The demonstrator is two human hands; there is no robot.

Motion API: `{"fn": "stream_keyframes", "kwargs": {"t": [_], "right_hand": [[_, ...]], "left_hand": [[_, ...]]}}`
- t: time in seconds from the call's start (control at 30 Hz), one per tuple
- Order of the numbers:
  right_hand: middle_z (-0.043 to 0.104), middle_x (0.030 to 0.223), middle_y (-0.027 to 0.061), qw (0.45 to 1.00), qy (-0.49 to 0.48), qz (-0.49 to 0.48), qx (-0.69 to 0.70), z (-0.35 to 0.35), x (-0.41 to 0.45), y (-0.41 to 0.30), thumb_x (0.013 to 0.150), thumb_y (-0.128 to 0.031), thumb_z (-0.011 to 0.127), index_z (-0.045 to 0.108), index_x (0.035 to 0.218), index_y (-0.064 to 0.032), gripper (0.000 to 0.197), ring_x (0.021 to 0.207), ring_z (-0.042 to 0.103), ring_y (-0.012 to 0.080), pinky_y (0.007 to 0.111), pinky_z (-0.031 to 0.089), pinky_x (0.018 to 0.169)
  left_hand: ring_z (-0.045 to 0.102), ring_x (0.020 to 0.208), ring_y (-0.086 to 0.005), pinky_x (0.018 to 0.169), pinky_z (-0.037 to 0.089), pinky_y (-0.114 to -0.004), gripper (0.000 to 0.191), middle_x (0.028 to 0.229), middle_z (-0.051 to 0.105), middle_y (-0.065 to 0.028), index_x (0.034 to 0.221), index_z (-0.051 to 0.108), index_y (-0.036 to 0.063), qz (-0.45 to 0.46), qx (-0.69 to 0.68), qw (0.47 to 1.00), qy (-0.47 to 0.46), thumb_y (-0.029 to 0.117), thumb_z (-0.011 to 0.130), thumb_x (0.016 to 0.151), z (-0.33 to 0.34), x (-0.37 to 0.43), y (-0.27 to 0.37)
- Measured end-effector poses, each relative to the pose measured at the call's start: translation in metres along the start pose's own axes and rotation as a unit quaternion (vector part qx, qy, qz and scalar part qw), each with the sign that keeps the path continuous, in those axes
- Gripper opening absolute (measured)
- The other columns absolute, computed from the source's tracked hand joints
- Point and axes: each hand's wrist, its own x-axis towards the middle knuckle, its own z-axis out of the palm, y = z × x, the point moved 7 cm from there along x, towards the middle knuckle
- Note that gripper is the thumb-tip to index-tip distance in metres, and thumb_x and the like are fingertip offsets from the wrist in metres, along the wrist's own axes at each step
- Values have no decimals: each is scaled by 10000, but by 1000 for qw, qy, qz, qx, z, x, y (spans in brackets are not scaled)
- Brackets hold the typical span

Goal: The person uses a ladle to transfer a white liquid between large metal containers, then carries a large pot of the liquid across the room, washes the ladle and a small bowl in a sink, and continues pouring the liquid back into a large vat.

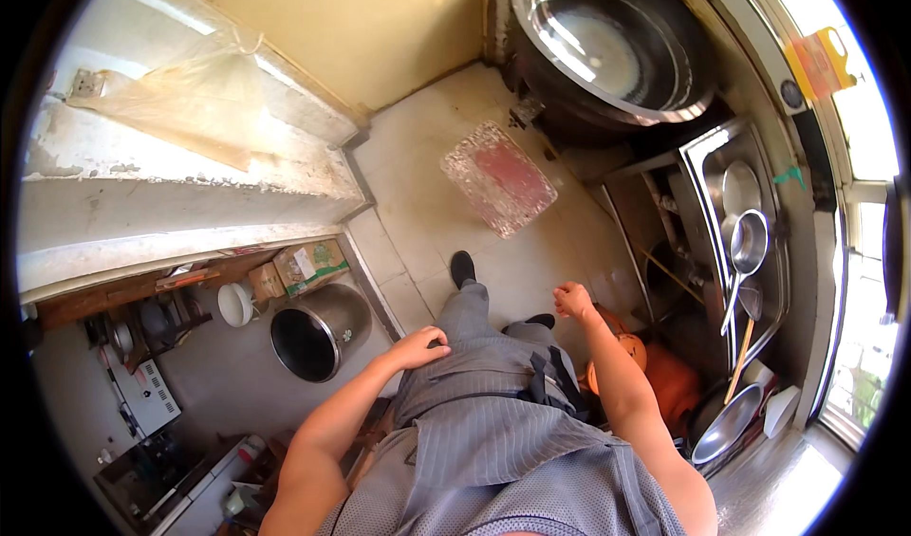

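My left hand [422, 347] rests near the hip of my grey striped apron [484, 436], its fingers loosely curled and no object visible in it. Off to the right, my right hand [571, 300] hangs over the tiled floor, fingers curled, and whether it holds anything small cannot be told. Nearest that hand are some orange items [630, 351] low by the counter. A worn red and white rectangular mat or board [502, 177] lies on the floor ahead of my feet.
A huge metal wok-like basin [605, 45] stands at the upper right. Along the right, a steel sink [776, 280] bears a ladle [749, 241] and a wooden-handled spatula [744, 351]. At left are a tall metal pot [349, 330], a cardboard box [311, 265] and a wall ledge [178, 244].
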Motion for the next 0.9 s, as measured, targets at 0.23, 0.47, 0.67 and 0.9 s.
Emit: {"fn": "stream_keyframes", "kwargs": {"t": [0.23, 0.47, 0.67, 0.9], "right_hand": [[645, 762, 113, 998, 45, -44, 6, 4, -15, -97, 914, -162, 545, 609, 1079, 27, 259, 602, 637, 174, 296, 531, 507], [644, 753, 105, 997, 46, -60, -32, -1, -18, -121, 914, -167, 540, 617, 1054, 23, 248, 607, 641, 167, 291, 537, 515], [648, 765, 115, 996, 52, -70, 31, 15, -13, -122, 914, -181, 542, 613, 1063, 28, 266, 616, 647, 183, 306, 544, 526], [652, 771, 115, 994, 39, -72, 68, 34, -4, -98, 911, -170, 544, 622, 1063, 25, 259, 617, 638, 179, 296, 540, 539]], "left_hand": [[623, 852, -317, 741, 487, -391, 258, 918, 653, -144, 961, 638, 59, -57, 48, 944, 321, 295, 584, 871, -210, -46, -62], [645, 805, -237, 725, 483, -332, 234, 840, 666, -127, 957, 625, 16, -74, -39, 895, 438, 232, 549, 910, -296, -85, -138], [597, 643, -127, 605, 480, -288, 179, 713, 636, -62, 901, 637, 31, -140, -152, 950, 233, 204, 595, 881, -159, -81, -192], [630, 682, -147, 633, 505, -308, 208, 787, 663, -78, 959, 650, 12, -184, -85, 972, 118, 188, 608, 858, -97, -97, -207]]}}
